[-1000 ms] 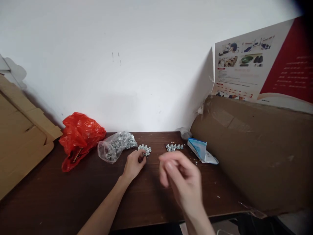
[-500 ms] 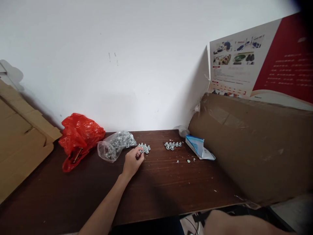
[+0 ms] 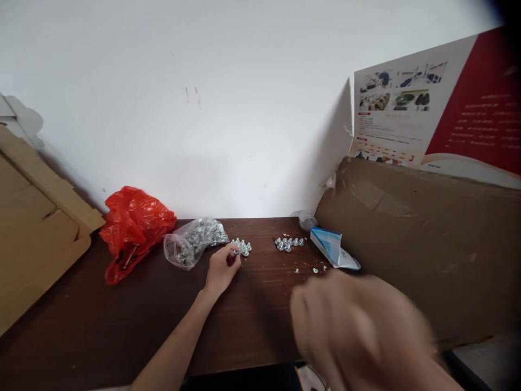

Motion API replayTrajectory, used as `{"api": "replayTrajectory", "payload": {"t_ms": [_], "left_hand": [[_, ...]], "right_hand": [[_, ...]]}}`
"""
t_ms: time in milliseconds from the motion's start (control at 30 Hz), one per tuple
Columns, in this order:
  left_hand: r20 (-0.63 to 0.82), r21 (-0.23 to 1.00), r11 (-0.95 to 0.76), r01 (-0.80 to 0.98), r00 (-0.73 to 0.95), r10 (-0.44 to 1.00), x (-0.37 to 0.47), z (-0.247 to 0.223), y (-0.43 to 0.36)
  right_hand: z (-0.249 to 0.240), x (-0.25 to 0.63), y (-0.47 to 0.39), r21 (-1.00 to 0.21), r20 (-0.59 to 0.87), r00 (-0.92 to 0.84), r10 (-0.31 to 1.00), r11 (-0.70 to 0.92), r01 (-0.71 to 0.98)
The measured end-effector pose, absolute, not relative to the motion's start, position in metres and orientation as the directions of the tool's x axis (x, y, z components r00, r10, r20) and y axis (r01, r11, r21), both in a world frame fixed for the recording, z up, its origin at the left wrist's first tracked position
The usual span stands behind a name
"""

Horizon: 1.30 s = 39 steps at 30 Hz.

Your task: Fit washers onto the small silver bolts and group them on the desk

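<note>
My left hand [image 3: 222, 269] pinches a small silver screw [image 3: 236, 251] between thumb and fingertips, at the near edge of a cluster of screws [image 3: 243, 246]. These wide-headed screws stand upright in a tight group. To the right, another cluster of similar screws [image 3: 288, 243] sits on the brown table. Low in the foreground is my right hand [image 3: 358, 320], smeared by motion, with its back toward me. Its fingers look bent, but their tips are hidden, and I cannot see whether anything is in them.
A clear plastic bag full of metal parts [image 3: 193, 241] lies left of the screws, beside a red plastic bag [image 3: 136, 228]. Blue-white packaging [image 3: 331, 247] leans by a large cardboard box [image 3: 423, 233] at right. Flattened cardboard [image 3: 36, 228] stands at far left.
My right hand has risen from the bottom edge into view over the table's front. My left hand stays at the left cluster, still pinching. The view has shifted slightly.
</note>
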<state>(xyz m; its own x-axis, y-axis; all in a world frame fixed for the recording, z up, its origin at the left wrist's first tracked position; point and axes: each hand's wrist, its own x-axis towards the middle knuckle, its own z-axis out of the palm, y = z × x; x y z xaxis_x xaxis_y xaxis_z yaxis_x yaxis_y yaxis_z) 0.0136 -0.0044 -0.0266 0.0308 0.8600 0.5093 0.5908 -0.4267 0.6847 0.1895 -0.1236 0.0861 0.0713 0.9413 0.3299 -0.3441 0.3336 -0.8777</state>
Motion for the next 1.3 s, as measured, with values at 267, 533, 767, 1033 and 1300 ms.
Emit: {"api": "replayTrajectory", "payload": {"t_ms": [267, 533, 767, 1033, 1300], "left_hand": [[0.549, 0.636, -0.464, 0.616, 0.062, 0.834, 0.013, -0.025, -0.007], [0.530, 0.610, -0.465, 0.641, 0.106, 0.842, 0.013, -0.022, -0.011], [0.518, 0.589, -0.465, 0.661, 0.133, 0.845, 0.014, -0.019, -0.013], [0.488, 0.595, -0.444, 0.670, 0.137, 0.862, 0.013, -0.019, -0.014], [0.520, 0.592, -0.462, 0.660, 0.126, 0.845, 0.013, -0.020, -0.013]], "right_hand": [[0.006, 0.158, -0.006, -0.896, 0.345, -0.008, 0.939, 0.332, 0.295], [-0.026, 0.149, -0.004, -0.888, 0.355, -0.098, 0.930, 0.368, 0.277], [-0.030, 0.149, 0.001, -0.907, 0.350, -0.119, 0.929, 0.368, 0.207], [-0.036, 0.147, 0.006, -0.963, 0.258, -0.091, 0.962, 0.263, 0.053], [-0.027, 0.147, -0.002, -0.913, 0.331, -0.129, 0.935, 0.351, 0.209]]}}
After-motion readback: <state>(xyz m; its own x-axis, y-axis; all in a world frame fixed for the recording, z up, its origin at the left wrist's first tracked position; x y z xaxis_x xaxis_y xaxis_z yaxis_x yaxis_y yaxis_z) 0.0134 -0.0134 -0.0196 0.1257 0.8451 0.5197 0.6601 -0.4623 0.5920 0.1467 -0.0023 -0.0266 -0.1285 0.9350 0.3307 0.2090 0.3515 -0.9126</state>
